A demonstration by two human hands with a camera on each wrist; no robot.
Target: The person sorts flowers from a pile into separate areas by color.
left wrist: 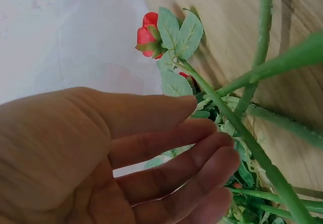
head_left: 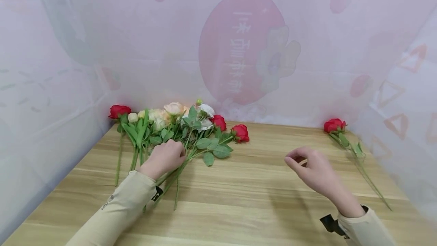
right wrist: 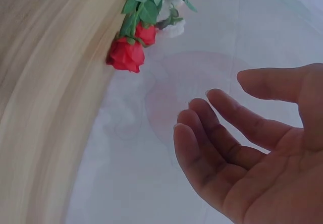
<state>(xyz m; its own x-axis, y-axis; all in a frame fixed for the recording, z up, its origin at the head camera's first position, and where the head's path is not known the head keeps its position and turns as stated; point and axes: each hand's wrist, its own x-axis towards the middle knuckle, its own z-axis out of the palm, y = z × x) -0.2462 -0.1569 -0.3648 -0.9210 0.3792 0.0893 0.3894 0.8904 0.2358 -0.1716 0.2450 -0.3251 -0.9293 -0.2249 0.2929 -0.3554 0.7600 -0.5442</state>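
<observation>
My left hand (head_left: 166, 156) is over a bunch of artificial flowers at the left of the table. In the left wrist view its fingers are loosely bent, nothing shows between them and the thumb, and the fingertips are right beside a green stem (left wrist: 252, 146). Red roses (head_left: 241, 133), white flowers (head_left: 206, 124) and pale peach blooms (head_left: 173, 108) lie together with green leaves (head_left: 222, 150). My right hand (head_left: 315, 170) hovers over the table at the right, fingers relaxed, holding nothing. Beyond it lies a single red rose (head_left: 335, 125) with a long stem.
The wooden table (head_left: 239, 196) is enclosed by pale printed cloth (head_left: 164, 60) at the back and both sides. Another red rose (head_left: 119, 111) lies at the far left, its stem pointing toward the front. Several stems spread out below my left wrist.
</observation>
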